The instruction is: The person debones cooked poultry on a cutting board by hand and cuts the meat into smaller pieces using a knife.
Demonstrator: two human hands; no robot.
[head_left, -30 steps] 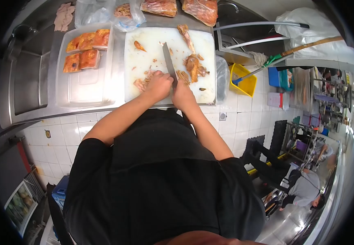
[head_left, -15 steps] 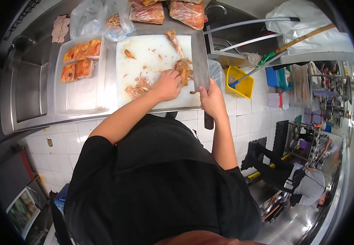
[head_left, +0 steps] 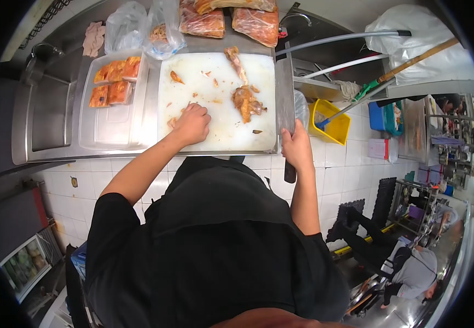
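My right hand (head_left: pixel 297 146) is wrapped round the handle of a cleaver (head_left: pixel 285 90), whose broad grey blade points away from me along the right edge of the white cutting board (head_left: pixel 190 95). My left hand (head_left: pixel 193 123) is curled down on the board's left side over a pile of shredded meat (head_left: pixel 172 122). Most of that pile is hidden under the palm and fingers. Farther right on the board lie a browned chunk of meat (head_left: pixel 246 104) and a bone (head_left: pixel 235 63) reaching up from it. Small scraps are scattered around them.
Left of the board stands a clear plastic tray (head_left: pixel 103 127) with several roasted meat blocks (head_left: pixel 120 92). Wrapped meat slabs (head_left: pixel 204 22) and plastic bags (head_left: pixel 125 28) lie behind. A sink (head_left: pixel 51 112) is far left, a yellow bucket (head_left: pixel 339 131) right. Another person (head_left: pixel 414 268) is at lower right.
My left hand has moved left from the browned chunk to the shredded meat. The cleaver has shifted slightly right, off the board's surface, still in my right hand.
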